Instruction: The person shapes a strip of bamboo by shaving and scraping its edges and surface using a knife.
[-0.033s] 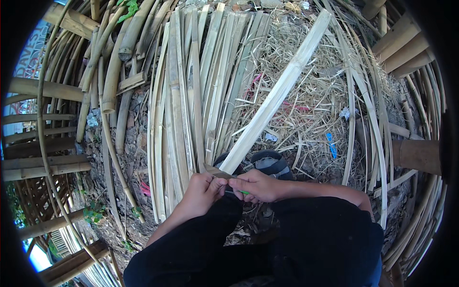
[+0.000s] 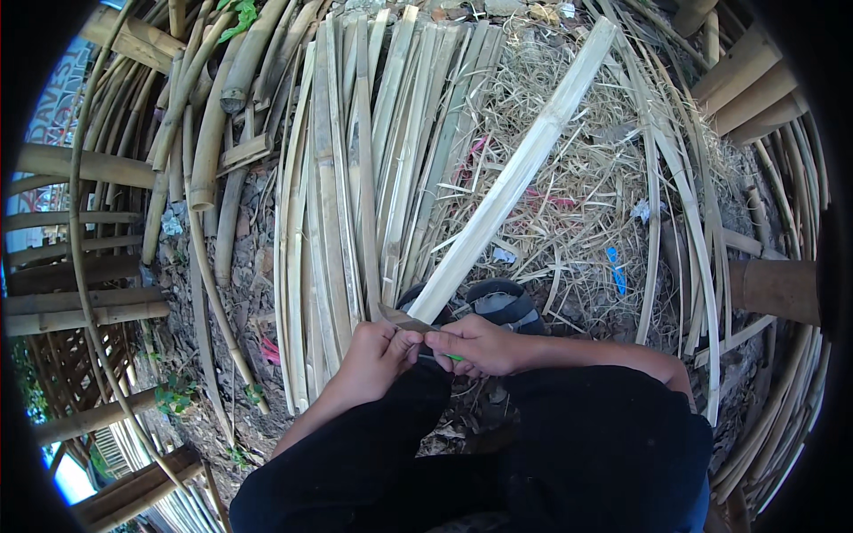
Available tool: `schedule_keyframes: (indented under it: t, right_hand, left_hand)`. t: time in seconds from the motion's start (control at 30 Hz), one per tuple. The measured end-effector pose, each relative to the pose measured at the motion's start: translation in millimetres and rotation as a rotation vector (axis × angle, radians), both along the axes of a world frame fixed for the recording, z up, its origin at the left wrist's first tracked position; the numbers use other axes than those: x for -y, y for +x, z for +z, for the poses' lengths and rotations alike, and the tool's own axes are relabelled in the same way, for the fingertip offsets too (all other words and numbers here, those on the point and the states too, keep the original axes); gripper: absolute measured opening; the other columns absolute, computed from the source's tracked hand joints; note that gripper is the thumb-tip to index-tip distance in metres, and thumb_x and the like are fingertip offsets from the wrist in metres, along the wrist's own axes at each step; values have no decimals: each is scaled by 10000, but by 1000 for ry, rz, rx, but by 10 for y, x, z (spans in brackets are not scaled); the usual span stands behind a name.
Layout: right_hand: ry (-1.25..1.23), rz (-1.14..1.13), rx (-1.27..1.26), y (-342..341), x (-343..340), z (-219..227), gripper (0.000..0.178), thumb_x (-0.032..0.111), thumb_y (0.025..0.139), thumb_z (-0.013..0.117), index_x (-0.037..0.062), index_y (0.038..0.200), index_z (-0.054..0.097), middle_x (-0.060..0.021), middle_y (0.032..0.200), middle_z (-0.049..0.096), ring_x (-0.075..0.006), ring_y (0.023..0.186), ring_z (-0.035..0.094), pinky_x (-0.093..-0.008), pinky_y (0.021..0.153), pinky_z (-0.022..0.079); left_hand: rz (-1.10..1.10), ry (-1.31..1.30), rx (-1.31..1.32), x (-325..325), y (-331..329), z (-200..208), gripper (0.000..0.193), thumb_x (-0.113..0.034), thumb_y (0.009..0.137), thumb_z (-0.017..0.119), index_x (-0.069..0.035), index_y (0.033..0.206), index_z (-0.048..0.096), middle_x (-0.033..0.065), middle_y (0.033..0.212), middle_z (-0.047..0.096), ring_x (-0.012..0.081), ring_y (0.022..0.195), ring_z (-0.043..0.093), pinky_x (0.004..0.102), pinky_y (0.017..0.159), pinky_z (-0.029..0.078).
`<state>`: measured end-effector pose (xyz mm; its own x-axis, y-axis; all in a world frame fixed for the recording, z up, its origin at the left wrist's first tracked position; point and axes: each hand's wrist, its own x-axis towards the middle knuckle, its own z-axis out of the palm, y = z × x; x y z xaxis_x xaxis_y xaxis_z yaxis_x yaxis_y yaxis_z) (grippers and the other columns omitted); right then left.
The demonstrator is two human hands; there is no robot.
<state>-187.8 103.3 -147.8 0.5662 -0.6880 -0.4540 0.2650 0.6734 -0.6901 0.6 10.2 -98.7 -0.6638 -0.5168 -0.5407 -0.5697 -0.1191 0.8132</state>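
Note:
A long pale bamboo strip [image 2: 511, 186] slants from my hands up toward the far right. My left hand [image 2: 380, 354] is closed around its near end, which is mostly hidden by fingers and blade. In my right hand [image 2: 480, 345] is a knife [image 2: 402, 320], gripped by a handle that shows a bit of green. The blade points left and lies across the strip's near end, close to my left thumb. Both hands are together above my dark-clothed knees, the right thumb near the left one.
Many split bamboo strips [image 2: 360, 169] lie side by side ahead on the left. Shavings [image 2: 577, 195] cover the ground ahead on the right, with a blue scrap [image 2: 616, 269] among them. My dark shoes [image 2: 498, 298] are beyond my hands. Bamboo poles [image 2: 213, 133] and frames stand on both sides.

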Motion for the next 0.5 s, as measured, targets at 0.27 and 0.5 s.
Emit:
schedule_keyframes:
  t: [0.27, 0.5]
  right_hand:
    - [-93, -77, -42, 9, -12, -27, 539, 475, 1018, 417, 53, 704, 530, 31, 549, 431, -49, 479, 403, -231, 456, 359]
    - [-146, -106, -125, 11, -3, -27, 546, 459, 1014, 442, 39, 684, 556, 5, 562, 486, -66, 495, 450, -246, 468, 369]
  left_hand:
    - [30, 59, 32, 2, -34, 51, 377, -234, 995, 547, -8, 694, 551, 12, 524, 505, 83, 460, 482, 258, 438, 370]
    - [84, 81, 44, -18, -37, 33, 345, -213, 996, 546, -16, 712, 548, 0, 532, 501, 70, 457, 471, 248, 432, 358]
